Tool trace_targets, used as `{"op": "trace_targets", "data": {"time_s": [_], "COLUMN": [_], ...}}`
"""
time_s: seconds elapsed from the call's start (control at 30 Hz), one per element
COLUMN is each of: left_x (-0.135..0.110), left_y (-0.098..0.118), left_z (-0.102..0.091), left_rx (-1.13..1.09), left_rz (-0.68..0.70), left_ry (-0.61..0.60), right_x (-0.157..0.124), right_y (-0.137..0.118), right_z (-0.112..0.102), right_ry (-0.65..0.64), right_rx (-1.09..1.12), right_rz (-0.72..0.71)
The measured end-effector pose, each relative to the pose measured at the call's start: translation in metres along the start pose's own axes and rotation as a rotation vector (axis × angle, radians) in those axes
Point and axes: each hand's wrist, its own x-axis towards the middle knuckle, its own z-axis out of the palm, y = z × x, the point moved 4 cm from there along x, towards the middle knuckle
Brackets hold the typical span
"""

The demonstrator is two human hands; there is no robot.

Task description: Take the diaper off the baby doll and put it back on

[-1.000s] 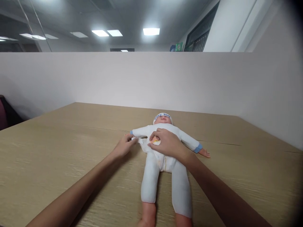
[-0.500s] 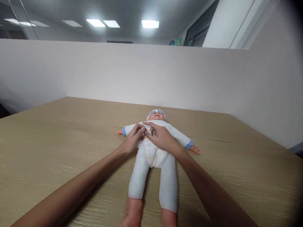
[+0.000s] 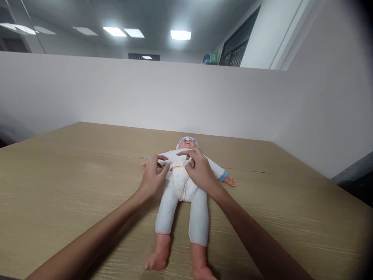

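Note:
A baby doll (image 3: 169, 210) in a white outfit with blue cuffs lies on its back, feet toward me. Around its hips is a white diaper (image 3: 183, 186) with an orange strip at the waist. My left hand (image 3: 153, 177) is beside the waist on the left, thumb and fingers apart, with nothing seen between them. My right hand (image 3: 201, 171) lies over the other side of the waist. Its index finger reaches across the belly, while the thumb and curled fingers close at the diaper's upper edge. The hand hides that side of the waistband.
The doll lies on a wooden table (image 3: 87, 175) with thin seams across the top. A pale partition wall (image 3: 163, 93) rises behind it, and another wall (image 3: 326, 105) stands at the right. Ceiling lights (image 3: 180, 35) show above the partition.
My left hand has drawn away to the left from my right hand, and its fingers have spread. The diaper's orange waist strip shows more. The view has shifted slightly.

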Motion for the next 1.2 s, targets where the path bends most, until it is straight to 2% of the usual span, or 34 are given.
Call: {"op": "trace_targets", "data": {"time_s": [0.07,0.13,0.2,0.27,0.33,0.43,0.57,0.67,0.77,0.93,1.2], "left_x": [-0.027,-0.056,-0.080,-0.093,-0.094,-0.087,-0.076,-0.072,-0.072,-0.074,-0.072], "left_y": [0.031,0.052,0.059,0.054,0.044,0.032,0.027,0.029,0.033,0.032,0.036], "left_z": [-0.010,-0.010,-0.006,-0.002,0.001,0.007,0.018,0.023,0.024,0.018,0.017], "left_rx": [0.161,0.268,0.334,0.361,0.352,0.308,0.255,0.256,0.274,0.211,0.091], "left_rz": [0.181,0.296,0.327,0.292,0.221,0.119,0.008,-0.016,0.063,0.173,0.201], "left_ry": [-0.082,-0.311,-0.558,-0.665,-0.604,-0.430,-0.298,-0.302,-0.322,-0.278,-0.289], "right_x": [-0.030,-0.067,-0.101,-0.125,-0.135,-0.132,-0.121,-0.119,-0.123,-0.131,-0.134], "right_y": [-0.017,-0.030,-0.033,-0.027,-0.014,0.001,0.000,-0.005,-0.007,-0.005,-0.006], "right_z": [-0.009,-0.013,-0.014,-0.014,-0.015,-0.015,-0.005,0.004,0.009,0.011,0.013], "right_ry": [-0.021,-0.118,-0.242,-0.289,-0.246,-0.155,-0.144,-0.140,-0.107,-0.065,-0.014], "right_rx": [0.046,0.086,0.072,0.037,0.007,-0.052,-0.286,-0.462,-0.527,-0.458,-0.306], "right_rz": [-0.003,-0.007,0.024,0.066,0.124,0.200,0.199,0.178,0.150,0.129,0.118]}}
